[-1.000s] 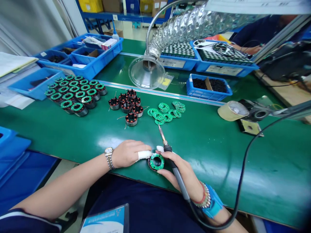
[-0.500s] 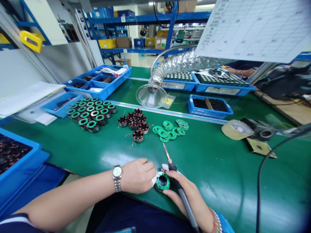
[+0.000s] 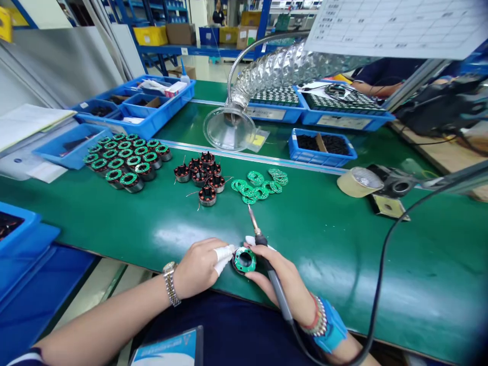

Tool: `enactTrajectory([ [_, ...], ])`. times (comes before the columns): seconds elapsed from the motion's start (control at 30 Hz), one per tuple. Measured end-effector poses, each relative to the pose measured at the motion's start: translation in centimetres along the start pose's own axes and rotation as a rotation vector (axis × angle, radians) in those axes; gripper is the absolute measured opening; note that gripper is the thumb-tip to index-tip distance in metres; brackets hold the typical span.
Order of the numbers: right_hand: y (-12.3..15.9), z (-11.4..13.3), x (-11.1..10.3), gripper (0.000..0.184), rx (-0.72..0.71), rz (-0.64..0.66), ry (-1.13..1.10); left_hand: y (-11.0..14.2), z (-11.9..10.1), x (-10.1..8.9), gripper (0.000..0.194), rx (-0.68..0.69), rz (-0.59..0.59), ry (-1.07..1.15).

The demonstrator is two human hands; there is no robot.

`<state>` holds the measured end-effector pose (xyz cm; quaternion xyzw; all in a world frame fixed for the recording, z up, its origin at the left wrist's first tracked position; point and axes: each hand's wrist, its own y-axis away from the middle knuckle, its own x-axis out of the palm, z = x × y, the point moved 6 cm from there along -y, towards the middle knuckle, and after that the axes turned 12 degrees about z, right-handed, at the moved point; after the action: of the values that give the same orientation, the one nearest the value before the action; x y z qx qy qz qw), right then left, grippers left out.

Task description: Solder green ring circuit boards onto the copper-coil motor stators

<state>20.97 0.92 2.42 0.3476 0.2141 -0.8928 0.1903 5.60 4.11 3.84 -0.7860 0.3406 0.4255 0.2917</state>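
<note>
This is an electronics assembly workshop in a factory. The left hand (image 3: pixel 198 269) and right hand (image 3: pixel 284 287) work at a long bench covered in green matting (image 3: pixel 343 264), the right gripping a soldering iron (image 3: pixel 275 287). Just beyond the hands lie small motor coils (image 3: pixel 208 195) and green circuit rings (image 3: pixel 249 190). Farther off sit blue parts bins (image 3: pixel 133 114) and a foil fume hose (image 3: pixel 274 68), and far past them stand blue shelves (image 3: pixel 198 50) stacked with cartons (image 3: pixel 181 33).

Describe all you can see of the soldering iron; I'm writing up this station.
The slim soldering iron has a dark grey grip, a black collar and a narrow metal tip. It sits tilted in the right hand, tip pointing away over the green bench mat, clear of the green ring-shaped circuit board. A black cable trails from its rear.
</note>
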Motion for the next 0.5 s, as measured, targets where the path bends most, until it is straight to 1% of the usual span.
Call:
enactTrajectory([
  [0.1, 0.0, 0.1, -0.1, 0.040, -0.005, -0.010, -0.001, 0.8, -0.1, 0.6, 0.027, -0.007, -0.065, 0.064],
  [0.17, -0.1, 0.2, -0.2, 0.040, -0.007, -0.014, -0.007, 1.0, -0.6, 0.8, 0.029, -0.009, -0.099, 0.075],
  [0.33, -0.2, 0.3, -0.3, 0.041, 0.001, 0.002, -0.030, 1.3, -1.8, 0.8, 0.038, -0.015, -0.164, 0.020],
  [0.4, -0.1, 0.3, -0.3, 0.041, -0.003, 0.001, -0.030, 1.4, -1.6, 0.7, 0.038, -0.016, -0.156, 0.069],
  [0.43, -0.1, 0.3, -0.3, 0.041, -0.005, 0.002, -0.027, 1.3, -1.2, 0.7, 0.038, -0.023, -0.126, 0.134],
  [0.5, -0.1, 0.2, -0.2, 0.041, 0.001, 0.014, -0.024, 0.9, -0.2, 0.9, 0.032, -0.076, -0.020, 0.333],
])
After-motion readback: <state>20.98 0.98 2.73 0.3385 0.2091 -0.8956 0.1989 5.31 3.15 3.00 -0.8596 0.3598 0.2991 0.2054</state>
